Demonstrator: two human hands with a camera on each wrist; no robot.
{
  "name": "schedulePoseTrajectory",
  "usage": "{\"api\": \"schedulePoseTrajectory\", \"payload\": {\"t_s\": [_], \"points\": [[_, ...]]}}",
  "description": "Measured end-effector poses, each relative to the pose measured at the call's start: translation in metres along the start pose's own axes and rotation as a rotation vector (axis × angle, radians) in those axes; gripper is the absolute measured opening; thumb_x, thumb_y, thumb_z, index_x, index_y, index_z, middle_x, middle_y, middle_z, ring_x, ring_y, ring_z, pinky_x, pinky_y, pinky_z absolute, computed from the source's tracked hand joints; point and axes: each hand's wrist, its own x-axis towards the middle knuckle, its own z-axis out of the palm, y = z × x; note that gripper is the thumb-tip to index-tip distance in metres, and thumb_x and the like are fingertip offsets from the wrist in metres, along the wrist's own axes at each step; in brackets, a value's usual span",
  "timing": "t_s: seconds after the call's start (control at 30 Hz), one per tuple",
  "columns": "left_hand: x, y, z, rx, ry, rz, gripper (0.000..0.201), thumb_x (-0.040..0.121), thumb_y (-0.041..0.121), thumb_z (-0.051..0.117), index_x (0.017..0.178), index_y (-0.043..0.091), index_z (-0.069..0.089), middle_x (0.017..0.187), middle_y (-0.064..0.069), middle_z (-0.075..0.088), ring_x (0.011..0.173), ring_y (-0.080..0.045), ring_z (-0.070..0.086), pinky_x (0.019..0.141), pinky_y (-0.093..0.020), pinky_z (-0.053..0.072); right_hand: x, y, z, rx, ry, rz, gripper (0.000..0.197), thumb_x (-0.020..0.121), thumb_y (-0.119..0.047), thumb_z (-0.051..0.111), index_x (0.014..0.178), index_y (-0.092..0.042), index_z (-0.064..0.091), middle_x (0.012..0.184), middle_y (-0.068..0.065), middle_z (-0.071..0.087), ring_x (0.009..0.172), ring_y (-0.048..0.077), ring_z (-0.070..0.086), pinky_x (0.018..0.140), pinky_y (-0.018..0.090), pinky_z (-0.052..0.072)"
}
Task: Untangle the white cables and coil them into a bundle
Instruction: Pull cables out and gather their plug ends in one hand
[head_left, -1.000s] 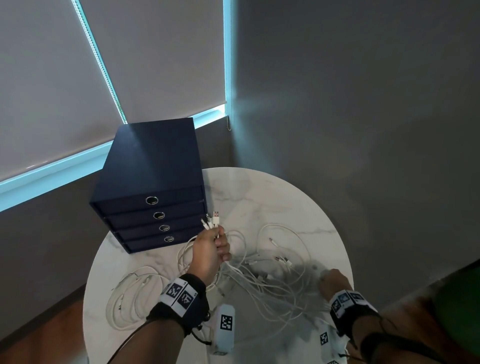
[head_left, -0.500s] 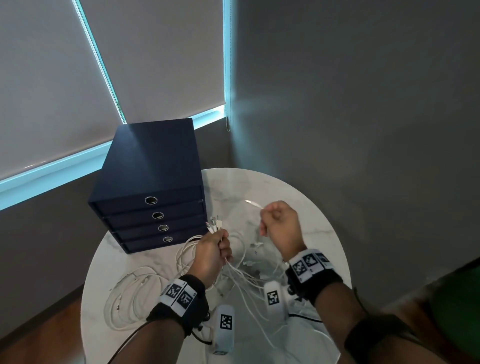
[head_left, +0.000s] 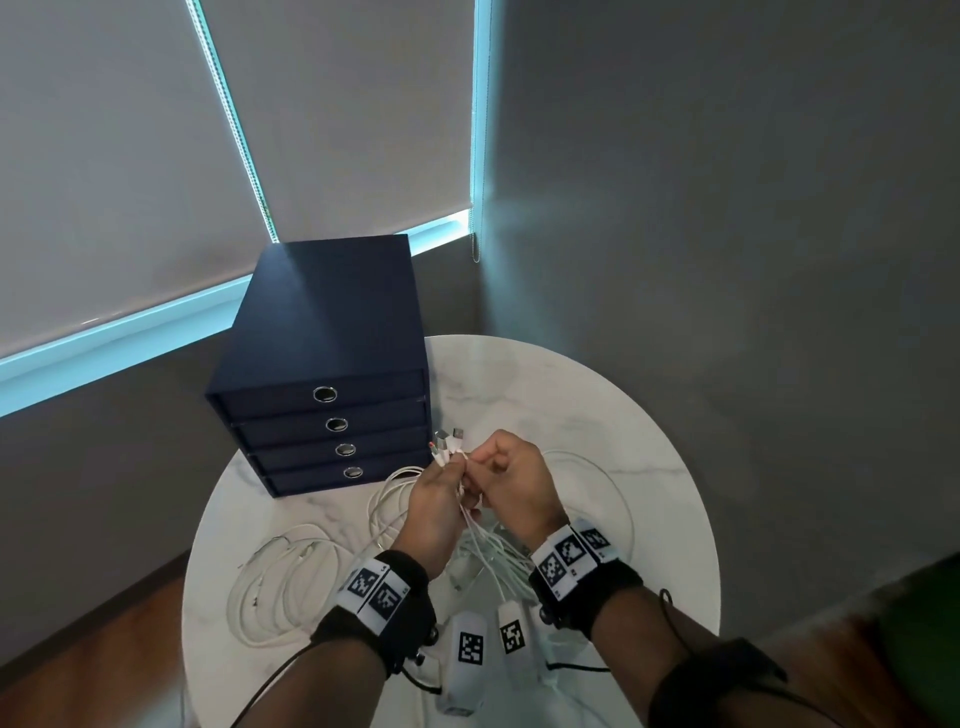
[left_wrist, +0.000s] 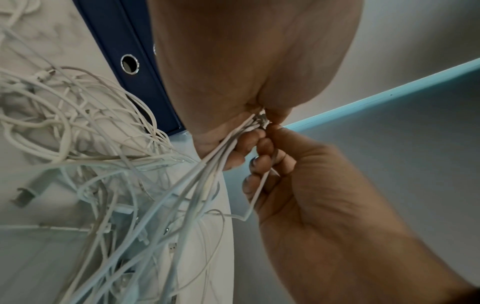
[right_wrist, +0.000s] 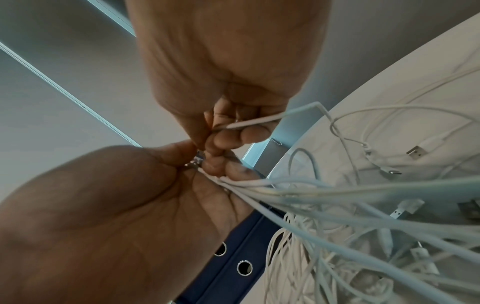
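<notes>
My left hand (head_left: 441, 499) grips a bunch of white cables (head_left: 485, 545) just below their plugs (head_left: 445, 445), which stick up above its fingers. The strands hang from it (left_wrist: 187, 185) down to a loose tangle (left_wrist: 64, 127) on the round marble table (head_left: 597, 415). My right hand (head_left: 511, 480) is pressed against the left one and pinches a single white cable (right_wrist: 262, 121) between thumb and fingers; this cable (left_wrist: 257, 191) runs down across its palm. Another coil of white cable (head_left: 280, 587) lies flat at the table's left.
A dark blue drawer box (head_left: 322, 374) with ring pulls stands at the table's back left, close behind my hands. Loose plugs (right_wrist: 415, 153) lie among the strands on the right. Grey walls and a window blind (head_left: 104, 156) close in the table; wooden floor (head_left: 78, 675) lies below.
My right hand rose from the table's right side with one cable end and came left until it met the left hand. The left hand kept its grip and hardly moved.
</notes>
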Motion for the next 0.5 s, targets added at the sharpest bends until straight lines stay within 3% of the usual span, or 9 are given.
{"api": "schedulePoseTrajectory", "payload": {"t_s": [0.1, 0.2, 0.3, 0.4, 0.5], "points": [[-0.001, 0.000, 0.002, 0.007, -0.010, 0.024, 0.035, 0.106, 0.019, 0.041, 0.110, -0.009, 0.062, 0.081, -0.014, 0.057, 0.061, -0.013, 0.051, 0.052, -0.028, 0.044, -0.001, 0.000, -0.003, 0.035, -0.001, -0.005, 0.010, 0.087, -0.009, 0.069, 0.081, -0.002, 0.064, 0.061, 0.011, 0.068, 0.049, 0.017, 0.060, 0.046, 0.023, 0.045], [-0.001, -0.001, 0.002, 0.000, 0.054, 0.057, 0.029, 0.105, 0.016, 0.043, 0.098, 0.000, 0.066, 0.078, -0.013, 0.056, 0.062, -0.014, 0.050, 0.051, -0.026, 0.043, 0.000, 0.003, -0.008, 0.007, -0.058, -0.032, 0.003, 0.087, -0.008, 0.070, 0.085, -0.009, 0.072, 0.068, 0.008, 0.071, 0.055, 0.013, 0.062, 0.051, 0.024, 0.049], [0.001, 0.000, 0.000, -0.125, 0.152, 0.038, 0.025, 0.102, 0.009, 0.045, 0.085, 0.006, 0.061, 0.071, -0.008, 0.060, 0.063, -0.019, 0.055, 0.056, -0.029, 0.045, 0.001, 0.014, -0.016, -0.156, -0.087, -0.033, 0.009, 0.085, -0.014, 0.072, 0.089, -0.022, 0.074, 0.077, 0.001, 0.073, 0.063, 0.010, 0.065, 0.064, 0.031, 0.057], [0.006, 0.003, -0.002, -0.336, 0.178, 0.023, 0.022, 0.102, 0.003, 0.041, 0.084, 0.008, 0.053, 0.063, -0.005, 0.054, 0.057, -0.019, 0.055, 0.066, -0.035, 0.047, -0.001, 0.027, -0.027, -0.314, -0.092, -0.050, 0.007, 0.080, -0.019, 0.073, 0.083, -0.026, 0.072, 0.079, -0.006, 0.072, 0.076, 0.009, 0.068, 0.077, 0.034, 0.057], [0.009, 0.004, -0.004, -0.345, 0.194, 0.058, 0.024, 0.104, 0.003, 0.037, 0.085, 0.010, 0.050, 0.054, 0.004, 0.041, 0.043, -0.010, 0.041, 0.057, -0.032, 0.043, -0.004, 0.042, -0.034, -0.699, -0.087, -0.158, 0.006, 0.078, -0.026, 0.071, 0.082, -0.031, 0.072, 0.092, -0.012, 0.063, 0.095, 0.014, 0.056, 0.084, 0.033, 0.049]]}}
